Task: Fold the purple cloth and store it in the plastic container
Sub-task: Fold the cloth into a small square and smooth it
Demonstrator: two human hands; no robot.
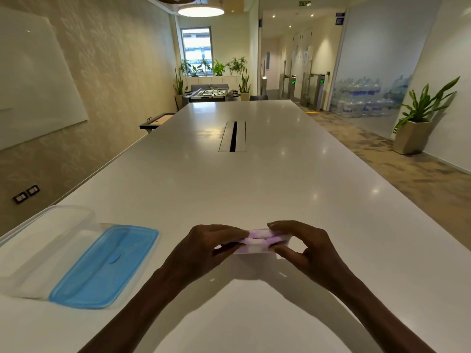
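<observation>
Both forearms nearest lens. Left hand point(204, 247) and right hand point(307, 244) pinched ends of purple cloth point(257, 242), folded small, just above white table point(254, 174). Folding judged nearly finished. Next: carry left into open plastic container point(38, 248) beside blue lid point(107, 266).

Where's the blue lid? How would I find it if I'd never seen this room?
Look at the near left end of the long white table. A clear plastic container sits there, and the blue lid lies flat right beside it, left of the left hand. It's the only bright blue thing there.
</observation>
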